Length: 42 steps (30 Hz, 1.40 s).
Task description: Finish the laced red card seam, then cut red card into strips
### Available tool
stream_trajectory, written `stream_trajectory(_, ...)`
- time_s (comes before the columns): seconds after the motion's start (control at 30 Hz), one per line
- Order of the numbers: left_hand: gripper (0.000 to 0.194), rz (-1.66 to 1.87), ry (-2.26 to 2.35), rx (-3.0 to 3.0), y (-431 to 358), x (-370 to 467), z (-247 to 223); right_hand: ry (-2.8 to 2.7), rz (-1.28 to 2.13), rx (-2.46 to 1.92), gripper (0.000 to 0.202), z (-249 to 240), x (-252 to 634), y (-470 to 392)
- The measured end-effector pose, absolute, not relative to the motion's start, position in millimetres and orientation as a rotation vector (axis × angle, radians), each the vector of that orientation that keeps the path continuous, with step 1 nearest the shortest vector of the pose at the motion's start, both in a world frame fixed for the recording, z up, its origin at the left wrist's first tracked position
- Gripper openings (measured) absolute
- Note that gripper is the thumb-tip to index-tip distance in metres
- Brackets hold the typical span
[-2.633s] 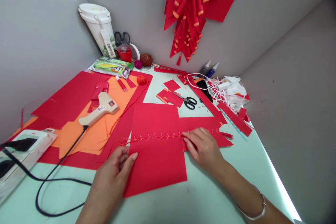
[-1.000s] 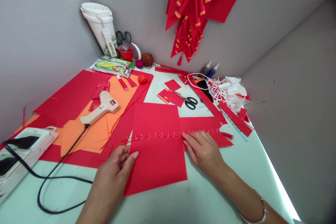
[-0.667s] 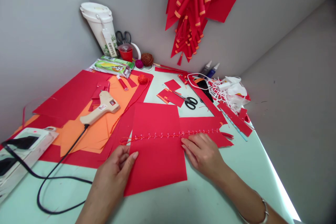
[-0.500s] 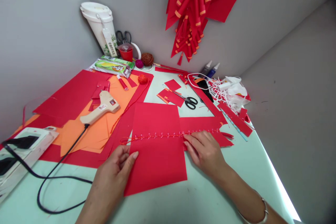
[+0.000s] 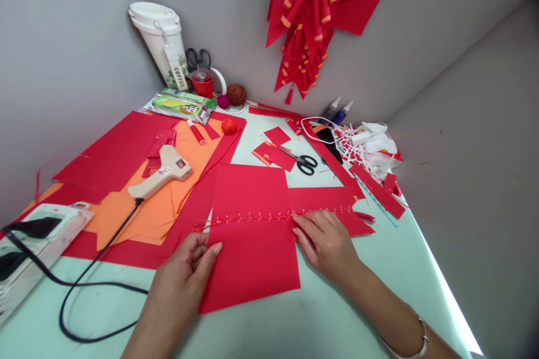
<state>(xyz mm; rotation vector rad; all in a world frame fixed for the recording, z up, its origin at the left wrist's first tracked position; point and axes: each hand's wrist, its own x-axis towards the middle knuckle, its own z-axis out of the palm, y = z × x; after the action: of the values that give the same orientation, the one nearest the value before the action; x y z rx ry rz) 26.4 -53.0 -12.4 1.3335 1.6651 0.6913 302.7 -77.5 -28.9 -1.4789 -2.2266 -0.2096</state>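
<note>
A red paper sheet [image 5: 252, 258] lies on the pale green table, with a knotted red cord [image 5: 263, 217] stretched across its middle. My left hand [image 5: 189, 269] grips the sheet's left edge, thumb on top and fingers at the side. Near the sheet's right edge, my right hand [image 5: 322, 238] has its fingertips closed at the cord. The cord runs on past my right fingers over another red paper piece [image 5: 320, 196]. A loop of cord sticks out beyond the sheet's left edge.
At left are a glue gun [image 5: 162, 171], orange paper [image 5: 122, 216] and a power strip [image 5: 46, 252] with a black cable. Scissors [image 5: 304, 162] lie behind the sheet. White shredded paper [image 5: 351, 146] is at right; red paper firecrackers [image 5: 311, 5] hang on the wall.
My right hand has shifted very slightly left along the cord. My left hand and the sheet are practically unmoved.
</note>
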Motion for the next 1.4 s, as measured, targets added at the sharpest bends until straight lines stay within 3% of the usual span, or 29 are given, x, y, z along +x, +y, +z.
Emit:
stream_trajectory(0.47, 0.036, 0.637, 1.627, 1.389, -53, 25, -16, -2.248, -0.254, -1.398, 0.014, -23, 300, -81)
stream_trajectory(0.7, 0.037, 0.619, 1.615, 1.428, -53, 23, -21, -2.219, -0.273, -1.476, 0.029, -28, 300, -79)
stream_trajectory(1.4, 0.03, 0.625, 1.566, 1.386, -58, 27, -9, -2.247, -0.262, -1.418, 0.026, -27, 282, -102)
